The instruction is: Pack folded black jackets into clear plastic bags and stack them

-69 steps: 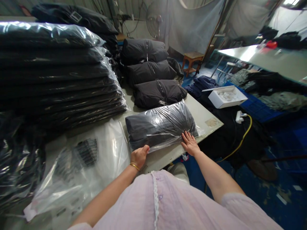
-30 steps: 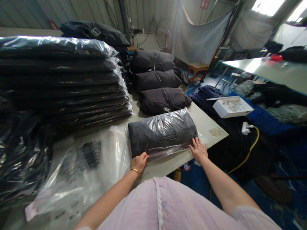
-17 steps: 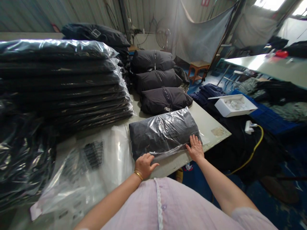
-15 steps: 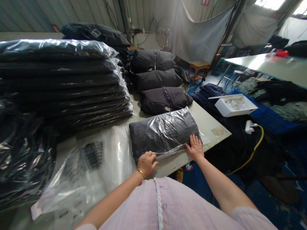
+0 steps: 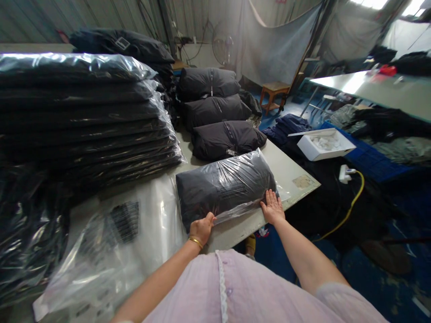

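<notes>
A dark folded garment in a clear plastic bag (image 5: 229, 181) lies on the table's near edge. My left hand (image 5: 202, 229), with a gold bracelet at the wrist, pinches the bag's loose plastic edge at the near left side. My right hand (image 5: 273, 207) lies flat with its fingers spread on the bag's near right corner. Left of the bag, a pile of clear printed plastic bags (image 5: 148, 220) covers the table. Just behind it sits a rolled black garment (image 5: 229, 140).
Stacked bagged garments (image 5: 81, 107) rise at the left. Two more black rolls (image 5: 208, 83) sit farther back. Right of the table (image 5: 292, 168) are an open white box (image 5: 326, 144), a yellow cord (image 5: 353, 208) and blue crates (image 5: 380, 157). A wooden stool (image 5: 274, 94) stands behind.
My left hand has closed its fingers on the plastic edge. My right hand remains flat on the bag's corner. The whole view has shifted slightly, so things appear farther left.
</notes>
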Available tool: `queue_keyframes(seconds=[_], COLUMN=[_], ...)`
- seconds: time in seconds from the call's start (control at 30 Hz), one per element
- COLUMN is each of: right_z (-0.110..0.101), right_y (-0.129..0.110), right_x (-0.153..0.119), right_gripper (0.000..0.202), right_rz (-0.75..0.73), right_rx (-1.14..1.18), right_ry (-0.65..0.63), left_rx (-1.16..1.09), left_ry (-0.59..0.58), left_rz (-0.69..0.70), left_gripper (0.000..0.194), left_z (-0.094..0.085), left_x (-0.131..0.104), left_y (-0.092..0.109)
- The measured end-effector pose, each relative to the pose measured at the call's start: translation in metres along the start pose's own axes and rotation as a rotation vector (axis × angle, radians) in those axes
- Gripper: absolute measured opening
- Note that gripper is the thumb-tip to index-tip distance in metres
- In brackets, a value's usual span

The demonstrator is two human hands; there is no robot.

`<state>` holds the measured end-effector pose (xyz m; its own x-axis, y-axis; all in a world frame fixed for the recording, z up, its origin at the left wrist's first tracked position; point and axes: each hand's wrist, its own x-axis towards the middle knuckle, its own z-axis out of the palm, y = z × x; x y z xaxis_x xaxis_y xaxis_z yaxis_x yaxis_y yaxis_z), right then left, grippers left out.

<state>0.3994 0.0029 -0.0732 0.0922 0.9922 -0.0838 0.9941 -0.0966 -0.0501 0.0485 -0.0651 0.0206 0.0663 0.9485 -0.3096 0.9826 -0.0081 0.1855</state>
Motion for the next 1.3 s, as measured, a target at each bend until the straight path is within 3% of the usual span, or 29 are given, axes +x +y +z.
queue_keyframes(seconds=[0.13,0.5,0.6,0.73,0.83,0.97,1.03,1.3], right_z=[-0.001,-0.011,-0.014,-0.028,-0.050,-0.080,-0.090,-0.104], right_y=[-0.001,-0.002,-0.003,-0.013,-0.030,-0.063,-0.078,-0.108], right_x=[0.000,-0.002,-0.004,-0.008,-0.011,-0.012,-0.010,0.013], right_gripper=[0.069,0.069,0.069,0.065,0.052,0.031,0.024,0.009], right_rz=[0.000,-0.014,-0.038,-0.068,-0.217,-0.501,-0.571,-0.607], right_rx=[-0.017,-0.001,0.049,0.146,0.238,0.283,0.257,0.247], right_ry=[-0.012,-0.036,0.016,0.200,0.279,0.171,0.122,-0.074], left_rx=[0.087,0.062,0.043,0.015,0.006,0.005,0.006,-0.001], left_ry=[-0.058,-0.079,-0.094,-0.094,-0.098,-0.079,-0.071,-0.081], left_rz=[-0.128,-0.138,-0.147,-0.147,-0.147,-0.144,-0.139,-0.136], left_gripper=[0.041,0.041,0.039,0.039,0.039,0.038,0.037,0.038], left_z=[0.000,0.003,0.000,-0.002,-0.002,-0.002,-0.002,-0.004], left_x=[0.008,0.016,0.018,0.018,0.017,0.016,0.016,0.016], left_y=[-0.008,-0.013,-0.013,-0.014,-0.014,-0.014,-0.014,-0.016])
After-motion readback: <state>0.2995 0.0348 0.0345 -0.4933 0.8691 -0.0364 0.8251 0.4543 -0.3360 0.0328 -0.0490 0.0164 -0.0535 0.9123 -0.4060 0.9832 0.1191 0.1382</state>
